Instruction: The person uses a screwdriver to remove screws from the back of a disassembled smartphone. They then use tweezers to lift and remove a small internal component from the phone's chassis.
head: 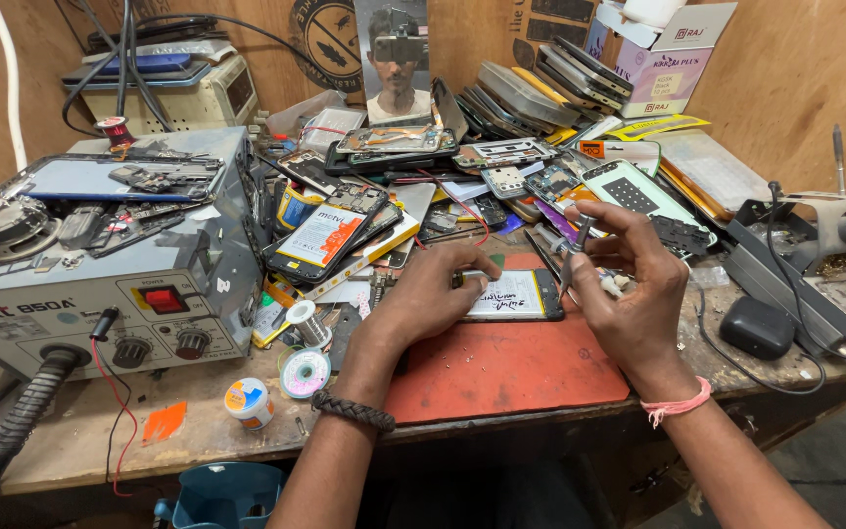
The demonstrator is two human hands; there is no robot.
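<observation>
Opened phone (pixel 513 295) lying on the red mat (pixel 506 367) at mid counter (pixel 80 441), white-labelled battery facing up. Left hand (pixel 433 294) pressed on its left end, fingers together. Right hand (pixel 629 284) pinched shut on slim tweezers (pixel 574 253) above its right end. White-and-purple carton (pixel 673 54) standing at the back right. Grey box-shaped station (pixel 100 284) with red switch sitting left.

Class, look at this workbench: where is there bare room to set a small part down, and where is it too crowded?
Free: the near half of the red mat, below the opened phone under both hands, and the bare wood between the small round tin and the bench's front edge. Crowded: the heap of phone parts behind.
</observation>
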